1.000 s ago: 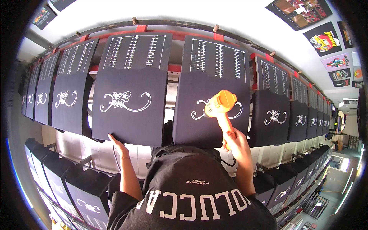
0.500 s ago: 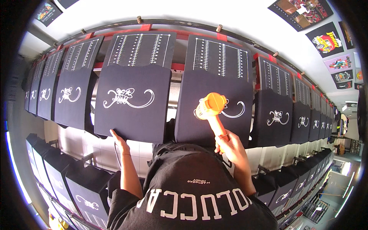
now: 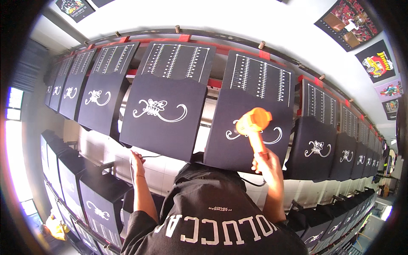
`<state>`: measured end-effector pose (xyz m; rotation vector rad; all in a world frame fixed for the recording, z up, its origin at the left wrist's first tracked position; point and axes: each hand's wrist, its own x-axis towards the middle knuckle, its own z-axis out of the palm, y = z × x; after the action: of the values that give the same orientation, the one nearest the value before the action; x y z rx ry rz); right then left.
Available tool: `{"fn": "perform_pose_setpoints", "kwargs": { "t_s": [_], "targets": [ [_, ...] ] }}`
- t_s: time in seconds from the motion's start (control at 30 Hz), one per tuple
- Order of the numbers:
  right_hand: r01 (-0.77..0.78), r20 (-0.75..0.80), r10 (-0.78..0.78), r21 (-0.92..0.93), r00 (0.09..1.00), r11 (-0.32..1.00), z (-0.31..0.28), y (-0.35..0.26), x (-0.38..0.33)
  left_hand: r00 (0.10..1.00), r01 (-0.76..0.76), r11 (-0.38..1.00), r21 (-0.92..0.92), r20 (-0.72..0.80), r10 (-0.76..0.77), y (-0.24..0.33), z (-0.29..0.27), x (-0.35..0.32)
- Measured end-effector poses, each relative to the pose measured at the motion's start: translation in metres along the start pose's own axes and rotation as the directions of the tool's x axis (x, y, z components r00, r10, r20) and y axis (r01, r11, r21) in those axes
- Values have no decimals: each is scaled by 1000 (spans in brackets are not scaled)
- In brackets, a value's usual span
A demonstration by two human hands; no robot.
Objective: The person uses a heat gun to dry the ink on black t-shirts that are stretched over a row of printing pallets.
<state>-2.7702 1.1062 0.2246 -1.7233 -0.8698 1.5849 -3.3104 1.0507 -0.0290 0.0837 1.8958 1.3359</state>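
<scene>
Gripping an orange heat gun (image 3: 253,123) by its handle, the right hand (image 3: 267,163) aims the nozzle at the white print on a dark panel (image 3: 248,127), right of centre. Left hand (image 3: 137,159) pinches a cable under the neighbouring panel (image 3: 163,117).

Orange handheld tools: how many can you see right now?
1. The orange tool is gripped in the right hand, raised in front of a dark printed panel. Others may be hidden among the rows.

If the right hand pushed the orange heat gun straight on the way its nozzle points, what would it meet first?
Most likely the white swirl print on the dark panel directly behind the orange heat gun held by the right hand; the gap is unclear.
</scene>
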Motion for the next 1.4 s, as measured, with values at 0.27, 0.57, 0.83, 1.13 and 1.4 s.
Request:
{"fn": "perform_pose_setpoints", "kwargs": {
  "t_s": [0.27,0.57,0.83,1.13,1.4],
  "targets": [
    [50,-152,-33,110,988,993,30,-9,-2,965,-189,978,-93,-203,167,71,-131,52],
    [-66,309,9,173,951,983,233,-40,29,835,-298,926,231,-408,370,164,-250,187],
    [-8,194,13,-29,981,1000,383,-71,32,911,-166,971,172,-350,218,213,-327,296],
    [54,-258,-59,-25,964,998,344,-80,41,971,97,995,-32,-215,-101,175,-261,331],
    [56,-223,-39,68,974,996,331,-71,54,935,-113,978,-175,-353,44,191,-202,323]
  ]
}}
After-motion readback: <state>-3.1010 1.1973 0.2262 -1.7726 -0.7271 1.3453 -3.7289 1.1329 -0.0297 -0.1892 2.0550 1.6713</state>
